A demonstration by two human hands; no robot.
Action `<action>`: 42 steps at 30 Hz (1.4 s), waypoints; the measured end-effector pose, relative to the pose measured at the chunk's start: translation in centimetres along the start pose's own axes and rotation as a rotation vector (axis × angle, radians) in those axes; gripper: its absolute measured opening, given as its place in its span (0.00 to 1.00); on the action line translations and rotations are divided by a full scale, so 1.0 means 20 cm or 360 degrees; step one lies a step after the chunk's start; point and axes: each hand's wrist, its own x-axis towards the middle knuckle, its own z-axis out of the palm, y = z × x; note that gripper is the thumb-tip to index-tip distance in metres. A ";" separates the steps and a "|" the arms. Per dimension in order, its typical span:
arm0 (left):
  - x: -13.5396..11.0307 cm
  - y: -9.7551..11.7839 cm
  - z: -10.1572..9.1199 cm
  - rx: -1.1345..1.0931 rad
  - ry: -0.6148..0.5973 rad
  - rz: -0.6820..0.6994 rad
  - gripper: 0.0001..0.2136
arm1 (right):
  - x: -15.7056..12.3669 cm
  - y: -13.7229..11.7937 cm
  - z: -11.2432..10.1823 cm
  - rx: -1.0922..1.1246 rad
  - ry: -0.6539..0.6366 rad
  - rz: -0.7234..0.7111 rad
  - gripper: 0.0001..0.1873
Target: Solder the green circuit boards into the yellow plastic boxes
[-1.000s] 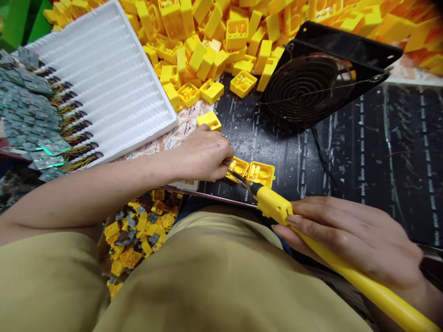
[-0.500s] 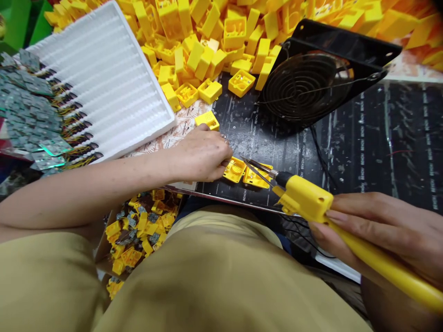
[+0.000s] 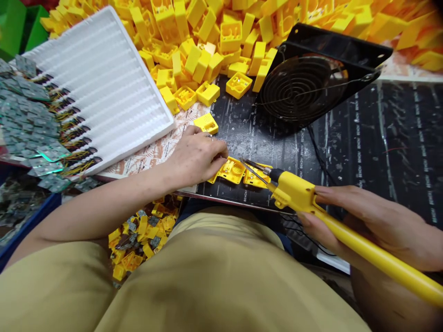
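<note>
My left hand [image 3: 195,159] is closed in a pinch on a small open yellow plastic case [image 3: 231,170] that lies on the black mat [image 3: 363,138] near its front edge. A second yellow case [image 3: 256,177] lies right beside it. My right hand [image 3: 374,221] grips a yellow soldering iron [image 3: 311,200]. Its dark metal tip [image 3: 254,168] hovers over the two cases, just right of my left fingers.
A big heap of yellow cases [image 3: 214,41] fills the back. A black fan [image 3: 304,83] leans at the back right. A white ribbed tray [image 3: 93,83] and green circuit boards [image 3: 27,115] lie at the left. A box of finished yellow parts [image 3: 143,230] sits below the table edge.
The soldering iron pulled back to the right from the left case, so its tip lifted off. My left hand shifted the case slightly left and turned it.
</note>
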 end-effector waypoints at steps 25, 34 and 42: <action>0.04 0.02 0.01 0.0063 -0.0085 0.0041 0.12 | 0.06 0.02 -0.02 0.0075 -0.0201 -0.0324 0.04; 0.04 0.02 0.01 0.0072 -0.0066 0.0029 0.11 | 0.00 0.04 -0.04 0.0192 -0.0125 -0.0148 0.04; 0.03 0.02 0.01 0.0036 -0.0037 0.0019 0.12 | 0.04 0.00 0.04 0.0197 -0.0175 -0.0247 0.06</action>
